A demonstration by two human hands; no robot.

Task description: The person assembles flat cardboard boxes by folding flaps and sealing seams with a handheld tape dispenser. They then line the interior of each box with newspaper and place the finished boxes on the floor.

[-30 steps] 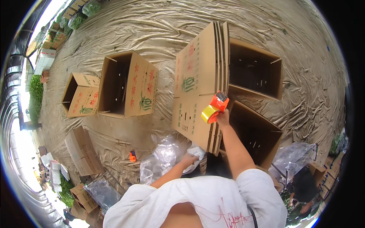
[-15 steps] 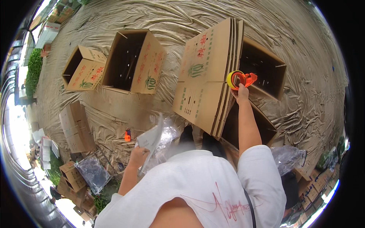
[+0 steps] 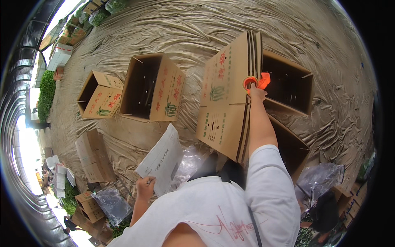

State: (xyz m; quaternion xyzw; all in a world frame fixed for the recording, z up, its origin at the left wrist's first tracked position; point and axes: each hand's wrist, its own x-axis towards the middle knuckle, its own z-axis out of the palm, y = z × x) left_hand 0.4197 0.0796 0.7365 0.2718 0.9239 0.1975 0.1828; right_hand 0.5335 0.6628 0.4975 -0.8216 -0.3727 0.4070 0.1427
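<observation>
My right hand (image 3: 258, 94) grips an orange tape dispenser (image 3: 264, 81) with a roll of tape on it. The dispenser is at the upright edges of a stack of flattened cardboard boxes (image 3: 222, 99) printed in red and green; whether it touches them I cannot tell. Closed fingers of my left hand (image 3: 145, 187) pinch the corner of a flat white printed sheet or packet (image 3: 162, 158), its face turned up. Two open cardboard boxes, one farther (image 3: 288, 61) and one nearer (image 3: 290, 140), stand just right of the stack.
Left of the stack stand a large open carton (image 3: 170, 90) and a smaller one (image 3: 105, 101). A plain brown box (image 3: 95, 158) lies nearer. Clear plastic bags (image 3: 113, 206) lie low at both sides. Wrinkled beige sheeting (image 3: 197, 24) covers the floor.
The white sheet has swung from nearly edge-on to face-up, now covering where an orange item showed on the floor. My right hand and the dispenser have turned and shifted slightly left. The view has shifted.
</observation>
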